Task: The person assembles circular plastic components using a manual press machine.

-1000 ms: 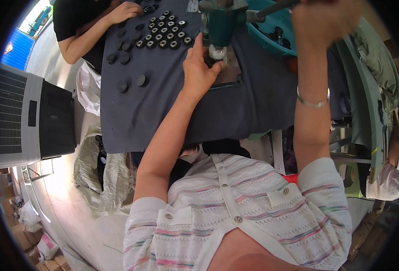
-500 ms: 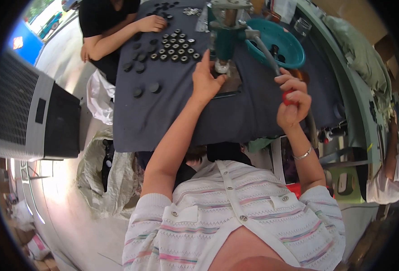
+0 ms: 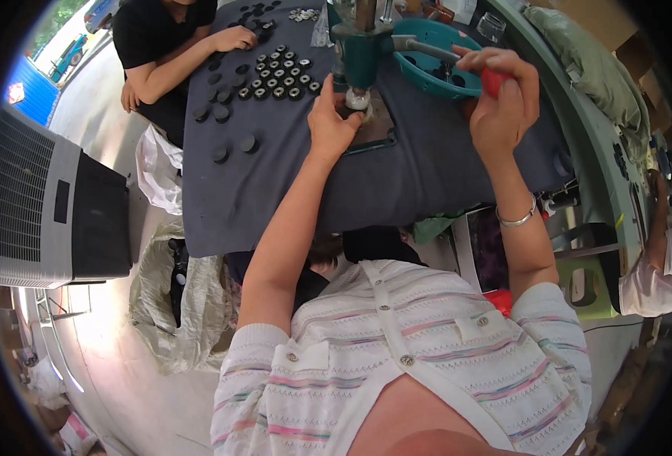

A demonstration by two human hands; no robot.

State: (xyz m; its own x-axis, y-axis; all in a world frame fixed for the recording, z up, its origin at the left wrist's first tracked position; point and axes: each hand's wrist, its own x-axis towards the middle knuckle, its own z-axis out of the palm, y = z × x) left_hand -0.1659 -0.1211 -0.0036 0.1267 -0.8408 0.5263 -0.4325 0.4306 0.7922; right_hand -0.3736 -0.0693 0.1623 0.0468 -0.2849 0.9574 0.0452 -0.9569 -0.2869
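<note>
On the cloth-covered table stands a green hand press [image 3: 360, 61] with a pale metal ram tip. My left hand [image 3: 331, 128] is at its base, thumb and index finger curved round a black round piece [image 3: 343, 111] under the tip. Much of that piece is hidden by the fingers and the tip. My right hand [image 3: 504, 102] is wrapped round the red knob [image 3: 494, 82] of the press's lever [image 3: 431, 49], which reaches out to the right. Left of the press, several black round pieces with pale metal centres [image 3: 278, 74] stand grouped together.
Plain black discs [image 3: 248, 144] lie scattered on the table's left side. Behind the lever sits a teal basin [image 3: 419, 76] with dark pieces inside. Another person's hand [image 3: 235, 38] rests at the far left. A glass jar [image 3: 491, 27] stands at the back right.
My right hand has swung the lever up and away, from slanting toward me to nearly level. My left hand keeps its place at the press base. The whole view has shifted slightly.
</note>
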